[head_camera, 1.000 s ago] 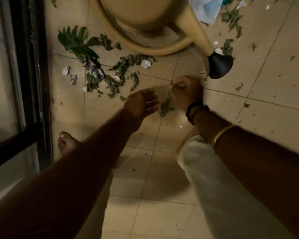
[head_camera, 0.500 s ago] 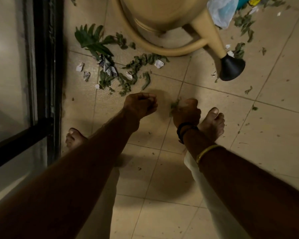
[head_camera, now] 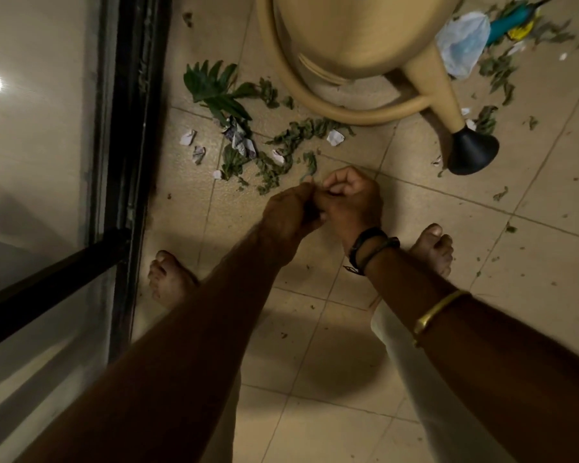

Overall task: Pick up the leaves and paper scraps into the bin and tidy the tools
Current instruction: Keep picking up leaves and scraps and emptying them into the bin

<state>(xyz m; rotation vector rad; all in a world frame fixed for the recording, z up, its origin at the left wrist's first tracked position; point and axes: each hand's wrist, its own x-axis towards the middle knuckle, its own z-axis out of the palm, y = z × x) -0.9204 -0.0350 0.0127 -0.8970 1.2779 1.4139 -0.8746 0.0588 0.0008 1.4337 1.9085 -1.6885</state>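
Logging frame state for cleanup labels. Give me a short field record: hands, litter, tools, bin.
hands: left hand and right hand touching, fingers curled; what each grip holds is hidden
leaves: leaf pile on tiled floor ahead of the hands; scattered leaves beside plastic bag
paper: paper scraps among the pile
tools: watering can, tan, black nozzle; teal-handled tool, top right
bin: not in view
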